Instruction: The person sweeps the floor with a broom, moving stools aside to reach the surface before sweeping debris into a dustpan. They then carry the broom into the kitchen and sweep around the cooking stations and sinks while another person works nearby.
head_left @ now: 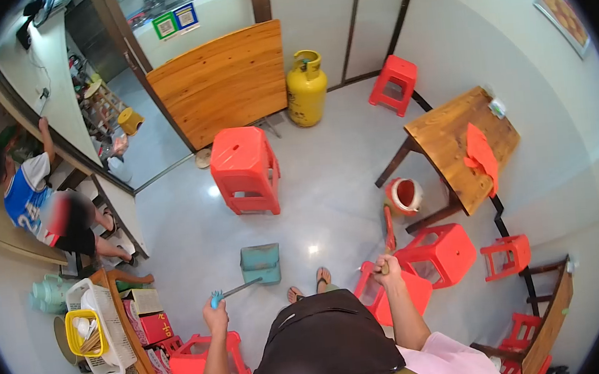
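My left hand (pixel 216 314) is closed around the blue grip of a long-handled dustpan. The teal dustpan (pixel 261 264) is on the grey floor ahead of my feet. My right hand (pixel 387 269) is wrapped round a wooden-looking handle. Near that hand is a red stool (pixel 405 297), with another red stool (pixel 440 254) beside it. Beyond my right hand, a red object (pixel 389 229) stretches toward a red and white bucket (pixel 405 196); whether it joins the handle is unclear.
Stacked red stools (pixel 245 169) stand ahead. A wooden table (pixel 463 145) bearing a red cloth (pixel 481 158) is at the right. A yellow gas cylinder (pixel 307 90) stands beside a leaning wooden board (pixel 222 80). At the left, a person (pixel 36 188) sits near the doorway.
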{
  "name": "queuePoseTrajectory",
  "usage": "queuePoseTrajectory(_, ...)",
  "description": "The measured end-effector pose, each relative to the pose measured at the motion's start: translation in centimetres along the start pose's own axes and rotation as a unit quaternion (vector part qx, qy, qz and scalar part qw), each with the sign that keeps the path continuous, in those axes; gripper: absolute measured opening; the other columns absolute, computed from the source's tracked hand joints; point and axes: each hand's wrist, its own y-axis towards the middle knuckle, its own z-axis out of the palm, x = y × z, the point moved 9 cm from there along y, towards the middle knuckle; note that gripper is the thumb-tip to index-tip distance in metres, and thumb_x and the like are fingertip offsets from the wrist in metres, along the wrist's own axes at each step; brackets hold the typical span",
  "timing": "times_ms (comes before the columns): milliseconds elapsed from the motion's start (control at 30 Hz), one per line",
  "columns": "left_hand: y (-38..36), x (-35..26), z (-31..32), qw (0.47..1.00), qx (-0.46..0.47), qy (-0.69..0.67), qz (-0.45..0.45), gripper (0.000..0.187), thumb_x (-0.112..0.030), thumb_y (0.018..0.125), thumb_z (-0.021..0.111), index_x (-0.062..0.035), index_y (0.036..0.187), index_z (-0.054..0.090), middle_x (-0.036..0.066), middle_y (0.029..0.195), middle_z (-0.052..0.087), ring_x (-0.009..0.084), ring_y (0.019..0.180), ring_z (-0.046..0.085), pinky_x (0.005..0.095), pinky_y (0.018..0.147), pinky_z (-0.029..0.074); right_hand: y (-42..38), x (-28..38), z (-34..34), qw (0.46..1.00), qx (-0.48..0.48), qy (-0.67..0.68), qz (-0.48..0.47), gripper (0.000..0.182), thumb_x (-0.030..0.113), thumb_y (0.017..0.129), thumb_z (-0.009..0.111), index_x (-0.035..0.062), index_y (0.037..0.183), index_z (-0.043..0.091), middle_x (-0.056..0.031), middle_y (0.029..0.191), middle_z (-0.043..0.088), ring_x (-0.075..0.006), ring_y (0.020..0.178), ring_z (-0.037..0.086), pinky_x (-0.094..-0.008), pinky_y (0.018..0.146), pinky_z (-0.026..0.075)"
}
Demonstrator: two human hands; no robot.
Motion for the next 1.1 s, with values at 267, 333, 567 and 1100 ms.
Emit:
queuePoseTrajectory(267, 6.3, -2.5, -1.5, 0.996, -0.081, -0.021, -0.040, 0.019, -0.009, 0.086, 0.065, 0.0006, 0.103, 0.063, 0.002, 0.055, 0.052, 0.0123, 0.038, 0.046, 0.0308, 0.035, 0.035, 4.8, -4.8, 11.5, 0.992, -0.033, -0.077, 0.095, 0.017, 0.007, 0.083, 0.053, 0.0127, 0.071, 0.043, 0.0002, 0.056, 0.045, -0.0126, 0.048, 0.046, -0.0260, 0.044, 0.033)
queuePoseTrajectory(333, 7.9, -3.0, -2.5, 0.993, -0.108, -0.022, -0.049, 0.018, -0.009, 0.087, 0.065, 0.0001, 0.102, 0.062, 0.002, 0.055, 0.051, 0.0120, 0.038, 0.046, 0.0310, 0.034, 0.034, 7.5, -7.8, 15.4, 0.987, 0.004, -0.079, 0.139, 0.017, 0.010, 0.084, 0.055, 0.0121, 0.070, 0.044, -0.0020, 0.057, 0.047, -0.0149, 0.051, 0.048, -0.0272, 0.046, 0.035)
queuePoseTrajectory(567, 10.6, -2.8, -7.0, 0.977, -0.191, -0.034, -0.087, 0.013, -0.009, 0.086, 0.065, -0.0012, 0.096, 0.064, 0.001, 0.054, 0.050, 0.0115, 0.038, 0.045, 0.0312, 0.035, 0.034, 10.1, -14.9, 26.2, 0.950, -0.019, -0.228, 0.213, 0.020, 0.018, 0.087, 0.056, 0.0122, 0.069, 0.048, -0.0023, 0.060, 0.050, -0.0153, 0.051, 0.048, -0.0272, 0.047, 0.037)
queuePoseTrajectory(1100, 31.0, 5.1, -12.4, 0.971, -0.209, 0.051, -0.101, 0.032, -0.011, 0.082, 0.068, -0.0023, 0.112, 0.064, 0.006, 0.061, 0.056, 0.0152, 0.046, 0.052, 0.0330, 0.043, 0.041, 17.9, -21.5, 32.0, 0.904, -0.118, -0.363, 0.191, 0.020, 0.023, 0.084, 0.052, 0.0126, 0.069, 0.045, -0.0062, 0.058, 0.051, -0.0200, 0.052, 0.050, -0.0307, 0.046, 0.040)
